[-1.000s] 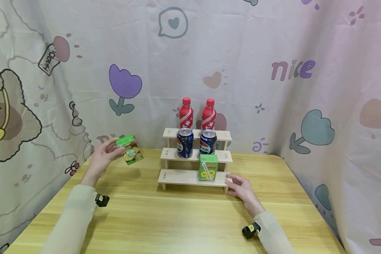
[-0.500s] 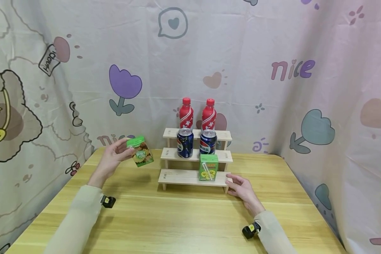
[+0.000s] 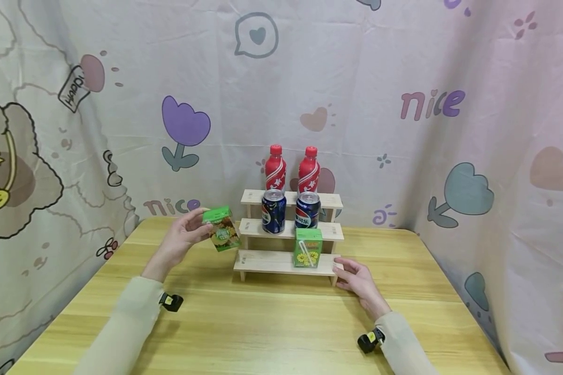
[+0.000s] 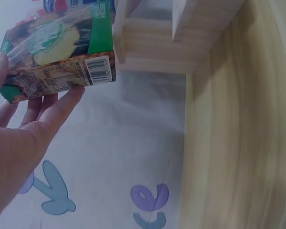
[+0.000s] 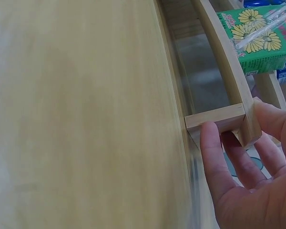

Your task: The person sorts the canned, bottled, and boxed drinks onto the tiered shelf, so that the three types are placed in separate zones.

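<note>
My left hand [image 3: 183, 239] grips a green-and-brown juice carton [image 3: 222, 230], tilted in the air just left of the wooden step shelf [image 3: 262, 262]. In the left wrist view, the thumb and fingers hold the carton [image 4: 62, 47] around its sides, and a barcode shows on one face. At the shelf's lower right end, my right hand [image 3: 360, 284] pinches the corner of the bottom step. The right wrist view has the thumb on the step board and fingertips against the leg [image 5: 217, 117]. A green drink carton with yellow flowers [image 3: 307, 249] stands upright on the bottom step's right part.
Two dark blue cola cans, a left one [image 3: 273, 211] and a right one [image 3: 307, 209], stand on the middle step. On the top step are two red bottles [image 3: 275, 169]. The shelf rests on a wooden table [image 3: 262, 323] before a patterned curtain [image 3: 356, 67].
My left hand has carried the juice carton rightward and slightly down, closer to the shelf. My right hand has stayed at the shelf's corner.
</note>
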The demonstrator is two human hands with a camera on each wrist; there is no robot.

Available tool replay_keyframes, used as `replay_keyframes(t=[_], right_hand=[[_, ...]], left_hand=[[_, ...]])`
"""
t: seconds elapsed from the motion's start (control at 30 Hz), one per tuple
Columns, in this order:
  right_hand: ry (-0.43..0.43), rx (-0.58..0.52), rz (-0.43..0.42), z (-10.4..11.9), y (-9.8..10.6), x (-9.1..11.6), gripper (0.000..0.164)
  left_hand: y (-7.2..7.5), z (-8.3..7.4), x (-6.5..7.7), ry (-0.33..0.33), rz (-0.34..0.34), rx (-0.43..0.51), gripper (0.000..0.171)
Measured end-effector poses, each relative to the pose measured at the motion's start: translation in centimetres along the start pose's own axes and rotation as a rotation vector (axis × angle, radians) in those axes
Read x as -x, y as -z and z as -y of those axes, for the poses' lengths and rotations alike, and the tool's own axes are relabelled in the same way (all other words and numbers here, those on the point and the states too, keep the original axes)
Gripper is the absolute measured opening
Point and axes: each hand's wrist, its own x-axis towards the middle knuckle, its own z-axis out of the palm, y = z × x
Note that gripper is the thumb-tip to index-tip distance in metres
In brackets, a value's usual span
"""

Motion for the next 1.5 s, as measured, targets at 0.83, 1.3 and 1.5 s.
replay_keyframes(t=[0.83,1.3,1.5], right_hand=[[0.01,-0.002,0.012,0.2,-0.1,0.1,0.047],[0.004,-0.006,0.007,0.2,0.0,0.2,0.048],[0.0,-0.003,0.007,0.2,0.0,0.0,0.048]], left_hand=[[-6.1,2.0,-1.7,0.017,0.097,-0.068,0.045],[-9.6,2.5,-1.9,0.085,0.146,-0.145,0.061],[-10.5,2.4,-2.2,0.097,0.145,-0.181,0.059]])
